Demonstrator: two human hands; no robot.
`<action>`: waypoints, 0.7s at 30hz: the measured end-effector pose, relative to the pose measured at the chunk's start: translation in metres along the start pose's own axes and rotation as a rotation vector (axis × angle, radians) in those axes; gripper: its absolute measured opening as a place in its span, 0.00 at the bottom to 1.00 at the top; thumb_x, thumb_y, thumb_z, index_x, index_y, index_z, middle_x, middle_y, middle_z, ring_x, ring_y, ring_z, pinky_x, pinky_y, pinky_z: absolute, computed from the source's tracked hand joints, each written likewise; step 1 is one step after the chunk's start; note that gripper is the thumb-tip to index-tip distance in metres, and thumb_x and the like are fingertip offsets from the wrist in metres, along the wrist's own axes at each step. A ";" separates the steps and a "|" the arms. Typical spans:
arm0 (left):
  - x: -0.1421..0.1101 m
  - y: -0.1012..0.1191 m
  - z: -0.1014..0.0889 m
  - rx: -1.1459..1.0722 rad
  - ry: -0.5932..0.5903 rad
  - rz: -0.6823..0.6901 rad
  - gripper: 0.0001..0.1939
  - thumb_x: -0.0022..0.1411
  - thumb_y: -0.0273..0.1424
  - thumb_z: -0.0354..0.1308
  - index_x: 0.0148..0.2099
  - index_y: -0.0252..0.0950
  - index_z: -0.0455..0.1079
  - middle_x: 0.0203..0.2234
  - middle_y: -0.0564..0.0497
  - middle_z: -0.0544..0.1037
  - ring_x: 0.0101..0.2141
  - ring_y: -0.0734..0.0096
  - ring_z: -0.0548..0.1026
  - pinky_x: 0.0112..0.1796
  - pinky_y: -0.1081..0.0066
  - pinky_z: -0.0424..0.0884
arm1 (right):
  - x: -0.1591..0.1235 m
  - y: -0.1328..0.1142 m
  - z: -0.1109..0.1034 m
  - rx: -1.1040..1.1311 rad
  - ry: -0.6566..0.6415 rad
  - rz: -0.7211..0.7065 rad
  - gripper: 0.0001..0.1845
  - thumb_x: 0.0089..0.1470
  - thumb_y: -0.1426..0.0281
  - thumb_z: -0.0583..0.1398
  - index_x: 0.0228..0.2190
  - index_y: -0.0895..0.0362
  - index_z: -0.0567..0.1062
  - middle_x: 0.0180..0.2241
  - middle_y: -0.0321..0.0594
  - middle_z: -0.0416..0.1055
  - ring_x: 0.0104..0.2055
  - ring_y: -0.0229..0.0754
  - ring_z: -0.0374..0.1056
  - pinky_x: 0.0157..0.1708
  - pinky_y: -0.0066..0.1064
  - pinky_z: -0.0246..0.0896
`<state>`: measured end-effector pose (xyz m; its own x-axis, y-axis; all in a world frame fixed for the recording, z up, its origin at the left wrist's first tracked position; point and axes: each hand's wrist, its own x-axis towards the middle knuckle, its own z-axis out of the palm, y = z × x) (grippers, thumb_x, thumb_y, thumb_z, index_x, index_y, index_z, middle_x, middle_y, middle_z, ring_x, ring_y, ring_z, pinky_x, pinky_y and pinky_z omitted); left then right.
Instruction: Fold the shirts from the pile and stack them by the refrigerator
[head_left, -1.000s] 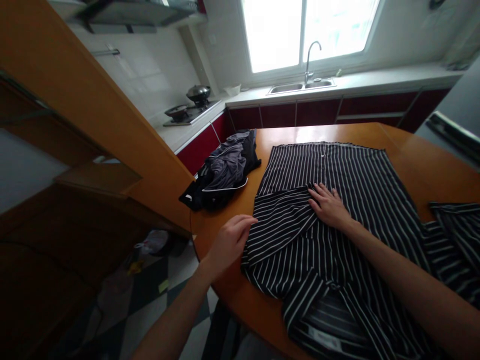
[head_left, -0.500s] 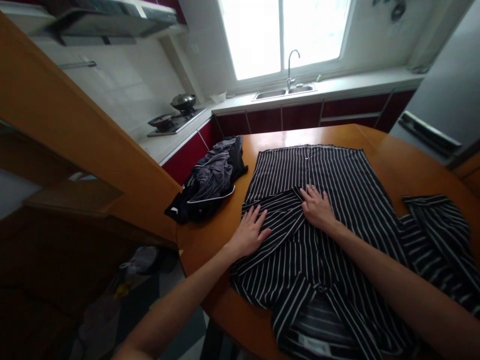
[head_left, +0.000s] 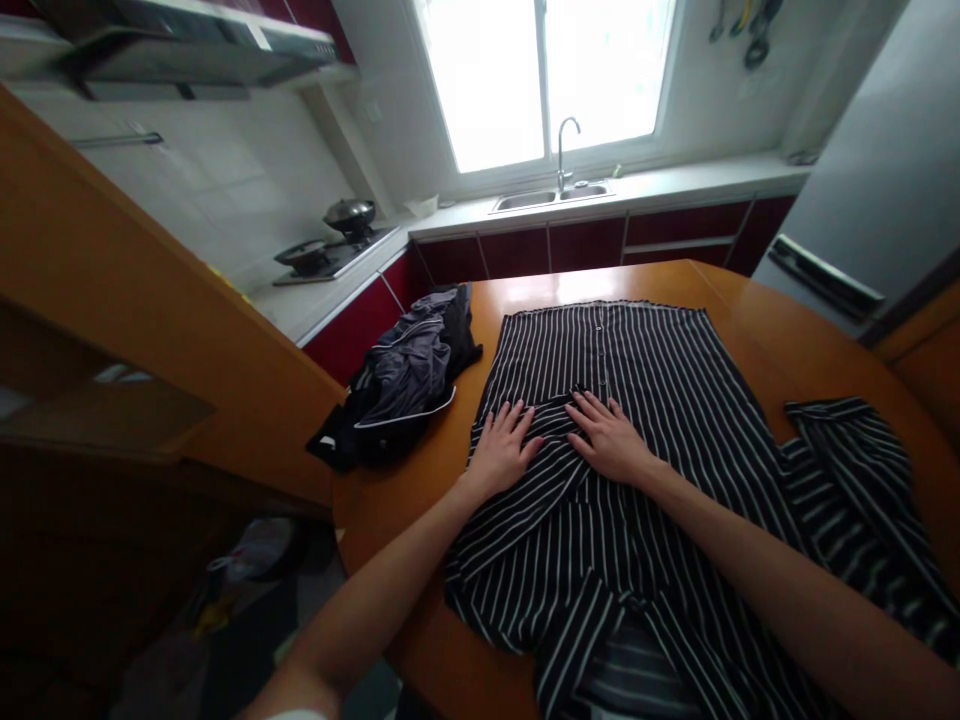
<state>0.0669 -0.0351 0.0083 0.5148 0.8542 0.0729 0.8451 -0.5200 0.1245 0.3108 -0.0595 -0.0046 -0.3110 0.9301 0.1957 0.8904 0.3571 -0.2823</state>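
Note:
A black shirt with white stripes (head_left: 667, 400) lies spread on the wooden table, its collar towards me and its hem at the far side. One sleeve (head_left: 525, 510) is folded inward across the shirt's left part. Flat on that sleeve, near the shirt's left edge, rests my left hand (head_left: 501, 450), fingers spread. My right hand (head_left: 611, 440) presses on the cuff end of the same sleeve, close to the button line, fingers stretched out. The other sleeve (head_left: 855, 480) sticks out to the right on the table.
A heap of dark and grey clothes (head_left: 409, 375) sits at the table's left edge. Beyond the round wooden table (head_left: 517, 292) are a counter with a sink (head_left: 525, 200), a stove with pans (head_left: 349, 215) and a fridge (head_left: 847, 190). An orange wooden partition (head_left: 187, 310) stands at left.
My right hand has slid slightly left over the folded sleeve, nearer my left hand. My left hand stays on the sleeve. The whole view has shifted a little.

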 end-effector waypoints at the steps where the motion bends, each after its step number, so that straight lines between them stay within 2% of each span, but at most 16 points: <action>1: -0.001 -0.004 -0.001 0.004 -0.001 -0.005 0.32 0.74 0.49 0.39 0.73 0.41 0.51 0.72 0.46 0.50 0.70 0.51 0.46 0.66 0.46 0.46 | 0.000 0.001 0.001 -0.005 0.001 0.007 0.32 0.66 0.56 0.50 0.65 0.55 0.62 0.70 0.47 0.49 0.73 0.52 0.42 0.68 0.56 0.38; 4: 0.001 -0.017 -0.004 0.025 -0.016 -0.049 0.32 0.74 0.50 0.38 0.73 0.42 0.51 0.72 0.45 0.49 0.71 0.51 0.45 0.67 0.45 0.44 | 0.000 0.003 0.002 -0.017 0.009 0.025 0.32 0.66 0.55 0.49 0.66 0.54 0.62 0.70 0.47 0.49 0.73 0.52 0.42 0.68 0.56 0.38; 9: 0.006 -0.039 -0.004 0.014 -0.047 -0.178 0.35 0.74 0.50 0.35 0.74 0.35 0.46 0.72 0.41 0.45 0.71 0.50 0.43 0.66 0.43 0.44 | -0.001 0.006 0.003 -0.020 0.017 0.038 0.32 0.66 0.54 0.48 0.66 0.53 0.62 0.70 0.46 0.50 0.73 0.51 0.42 0.69 0.54 0.38; 12: 0.006 -0.042 -0.006 0.016 -0.022 -0.219 0.37 0.74 0.49 0.35 0.74 0.30 0.45 0.71 0.36 0.48 0.70 0.48 0.46 0.65 0.43 0.46 | -0.001 0.006 0.004 -0.015 0.007 0.041 0.32 0.67 0.54 0.48 0.66 0.52 0.62 0.70 0.45 0.49 0.73 0.51 0.42 0.69 0.55 0.38; 14: 0.004 -0.036 -0.010 0.058 0.034 -0.226 0.36 0.74 0.47 0.37 0.73 0.26 0.48 0.70 0.32 0.50 0.70 0.47 0.47 0.66 0.44 0.44 | 0.000 0.006 0.003 -0.015 -0.003 0.047 0.32 0.67 0.54 0.48 0.66 0.53 0.62 0.71 0.45 0.48 0.73 0.51 0.42 0.69 0.55 0.38; 17: 0.001 -0.018 -0.014 0.085 0.104 -0.071 0.33 0.75 0.43 0.39 0.72 0.26 0.51 0.70 0.34 0.51 0.70 0.52 0.45 0.67 0.49 0.42 | 0.001 0.004 0.000 -0.009 -0.011 0.058 0.32 0.66 0.54 0.48 0.66 0.53 0.62 0.71 0.45 0.48 0.73 0.51 0.41 0.69 0.55 0.37; 19: -0.002 -0.005 -0.014 0.039 0.069 0.087 0.32 0.75 0.42 0.41 0.73 0.30 0.50 0.71 0.38 0.50 0.71 0.55 0.45 0.67 0.51 0.46 | 0.002 0.002 -0.004 0.006 -0.014 0.064 0.32 0.66 0.55 0.50 0.66 0.54 0.62 0.71 0.46 0.48 0.73 0.52 0.42 0.69 0.55 0.36; 21: -0.004 0.005 -0.012 -0.009 0.013 0.198 0.32 0.74 0.44 0.43 0.74 0.36 0.49 0.72 0.42 0.49 0.71 0.55 0.45 0.66 0.48 0.49 | 0.001 0.000 -0.008 0.032 -0.013 0.070 0.31 0.66 0.56 0.51 0.65 0.54 0.63 0.70 0.47 0.48 0.73 0.52 0.42 0.69 0.55 0.36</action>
<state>0.0669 -0.0409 0.0199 0.6692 0.7349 0.1100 0.7258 -0.6782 0.1156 0.3128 -0.0591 0.0031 -0.2525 0.9539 0.1620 0.8992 0.2932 -0.3247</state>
